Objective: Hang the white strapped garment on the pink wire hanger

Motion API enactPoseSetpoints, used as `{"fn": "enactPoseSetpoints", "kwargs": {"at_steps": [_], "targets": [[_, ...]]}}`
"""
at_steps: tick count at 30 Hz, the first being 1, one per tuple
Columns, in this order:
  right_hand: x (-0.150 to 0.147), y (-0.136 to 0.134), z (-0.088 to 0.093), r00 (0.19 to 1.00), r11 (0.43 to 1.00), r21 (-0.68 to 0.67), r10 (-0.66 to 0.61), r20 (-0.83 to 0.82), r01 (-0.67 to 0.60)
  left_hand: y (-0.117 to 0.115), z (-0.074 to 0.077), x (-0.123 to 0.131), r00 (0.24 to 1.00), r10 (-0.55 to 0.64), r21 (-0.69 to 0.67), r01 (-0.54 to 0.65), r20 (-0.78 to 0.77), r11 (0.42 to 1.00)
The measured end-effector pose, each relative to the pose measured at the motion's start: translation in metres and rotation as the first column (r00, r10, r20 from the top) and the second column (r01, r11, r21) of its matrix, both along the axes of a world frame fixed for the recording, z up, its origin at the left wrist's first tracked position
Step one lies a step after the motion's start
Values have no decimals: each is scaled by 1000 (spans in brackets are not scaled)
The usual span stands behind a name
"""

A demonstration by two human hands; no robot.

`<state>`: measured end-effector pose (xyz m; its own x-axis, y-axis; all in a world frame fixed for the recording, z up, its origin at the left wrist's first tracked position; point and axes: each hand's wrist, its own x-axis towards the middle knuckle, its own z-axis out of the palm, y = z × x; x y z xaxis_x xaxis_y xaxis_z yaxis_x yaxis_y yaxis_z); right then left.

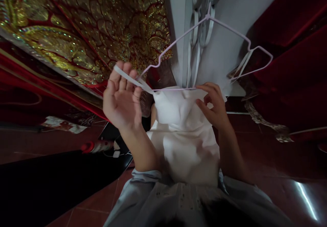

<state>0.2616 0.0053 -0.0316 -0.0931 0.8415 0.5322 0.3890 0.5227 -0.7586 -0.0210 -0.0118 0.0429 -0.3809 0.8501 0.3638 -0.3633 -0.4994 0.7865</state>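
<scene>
A white garment (189,141) with thin straps hangs in front of me. A pale pink hanger (184,36) is above it, its lower bar running along the garment's top edge. My left hand (125,101) is palm up at the hanger's left end. A white strap (127,77) is stretched across its loosely curled fingers, which hold it out to the left. Another strap (244,63) loops over the notch on the hanger's right side. My right hand (213,104) is at the bar's right part, index fingertip at the bar and thumb against the fabric, with a gap between them.
Gold sequined red cloth (102,26) fills the upper left. Linked grey rings (196,26) hang behind the hanger. Dark red fabric (293,73) hangs at right. A red-capped cylinder (98,147) and a white plug (116,153) lie on a black surface (63,179) at left.
</scene>
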Motion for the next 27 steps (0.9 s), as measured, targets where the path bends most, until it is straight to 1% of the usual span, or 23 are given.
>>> {"fn": "enactPoseSetpoints", "kwargs": {"at_steps": [1, 3, 4, 5, 6, 7, 9, 11, 12, 13, 14, 16, 17, 18, 19, 20, 23, 25, 27], "targets": [[5, 0, 2, 1000, 1000, -1, -8, 3, 8, 5, -4, -3, 998, 65, 15, -65, 1, 998], [12, 0, 5, 1000, 1000, 1, -13, 0, 13, 12, -19, -5, 976, 216, 19, -216, -10, 976], [12, 0, 7, 1000, 1000, 1, -6, -1, 6, 14, -28, -3, 962, 273, 10, -272, -26, 962], [12, -1, 8, 1000, 1000, 0, 8, -4, -8, 15, -37, 1, 952, 303, -10, -304, -47, 953], [9, -2, 9, 1000, 1000, 0, 25, -8, -25, 15, -44, 6, 952, 298, -40, -302, -70, 953], [5, -4, 10, 999, 999, 1, 41, -11, -41, 15, -50, 12, 963, 256, -77, -263, -88, 962], [-3, -8, 10, 998, 998, 5, 66, -8, -66, 15, -56, 27, 989, 117, -138, -129, -88, 982], [-6, -11, 8, 998, 998, 22, 65, 6, -65, 14, -55, 40, 998, 41, -149, -47, -47, 988], [-5, -12, 7, 999, 998, 45, 40, -3, -40, 14, -53, 45, 999, 42, -142, -46, -33, 989], [-2, -11, 6, 999, 997, 81, -11, -36, 14, 15, -50, 48, 998, 62, -136, -65, -28, 989], [4, -9, 5, 991, 987, 126, -92, -100, 104, 15, -47, 50, 996, 89, -134, -92, -29, 987], [20, -2, 5, 929, 931, 177, -271, -254, 320, 15, -43, 50, 992, 120, -130, -123, -34, 984], [29, 2, 6, 891, 901, 171, -335, -308, 398, 16, -42, 50, 992, 118, -121, -121, -32, 985], [37, 6, 9, 870, 888, 152, -368, -328, 433, 16, -42, 49, 993, 113, -108, -115, -24, 987], [44, 9, 13, 871, 894, 126, -374, -319, 430, 16, -42, 49, 994, 109, -99, -110, -17, 989], [49, 12, 19, 887, 911, 101, -357, -291, 400, 17, -42, 50, 994, 110, -99, -111, -12, 989], [51, 15, 39, 941, 955, 57, -277, -194, 293, 18, -44, 51, 988, 149, -142, -151, -28, 978], [47, 18, 52, 956, 967, 60, -233, -176, 247, 18, -45, 52, 984, 171, -142, -176, -47, 974], [47, 23, 59, 957, 969, 112, -191, -220, 219, 18, -46, 50, 983, 176, -119, -182, -60, 976]]}}
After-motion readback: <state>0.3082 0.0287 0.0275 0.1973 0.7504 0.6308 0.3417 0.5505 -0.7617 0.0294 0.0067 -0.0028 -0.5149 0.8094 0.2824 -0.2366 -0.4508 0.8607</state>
